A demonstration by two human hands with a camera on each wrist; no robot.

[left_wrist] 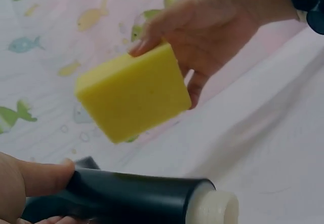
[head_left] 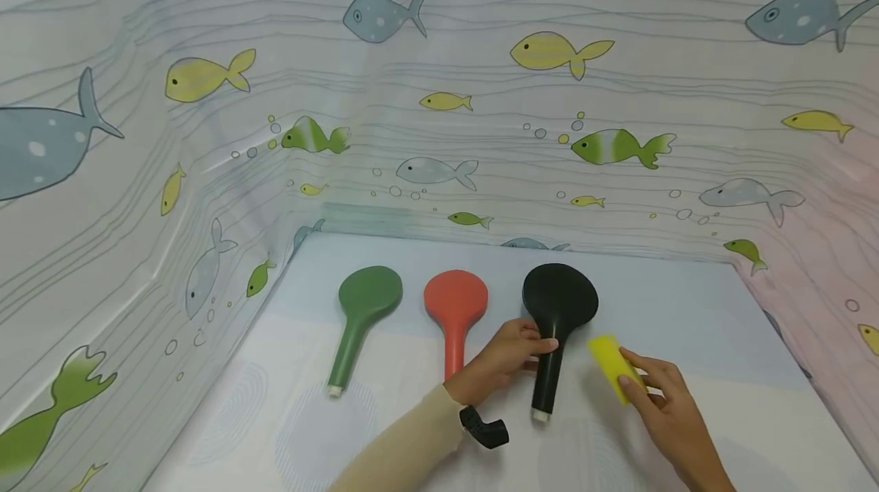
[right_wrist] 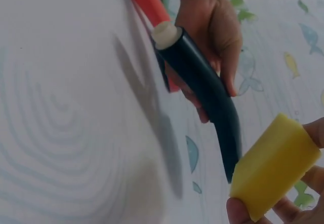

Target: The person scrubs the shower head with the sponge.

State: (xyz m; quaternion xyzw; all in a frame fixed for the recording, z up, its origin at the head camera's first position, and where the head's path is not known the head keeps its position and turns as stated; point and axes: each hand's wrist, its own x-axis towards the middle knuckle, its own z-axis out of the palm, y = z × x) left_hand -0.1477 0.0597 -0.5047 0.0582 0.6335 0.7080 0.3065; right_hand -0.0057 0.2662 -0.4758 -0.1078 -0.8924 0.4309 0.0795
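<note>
My left hand (head_left: pixel 511 351) grips the handle of a black shower head (head_left: pixel 559 297), thumb across its front. The handle points down toward me and ends in a whitish threaded-looking stub (left_wrist: pixel 215 209). A yellow sponge (head_left: pixel 614 366) is pinched between the thumb and fingers of my right hand (head_left: pixel 669 412), just right of the black handle. In the left wrist view the sponge (left_wrist: pixel 134 92) is a thick block, held apart from the handle. The right wrist view shows the sponge (right_wrist: pixel 276 165) near the black head's edge; whether they touch there I cannot tell.
A red shower head (head_left: pixel 455 301) lies left of the black one, its handle end hidden by my left forearm. Farther left lies a green shower head (head_left: pixel 369 297). They rest on a pale table (head_left: pixel 288 416), bounded by fish-patterned walls (head_left: pixel 481 141) at the back and sides.
</note>
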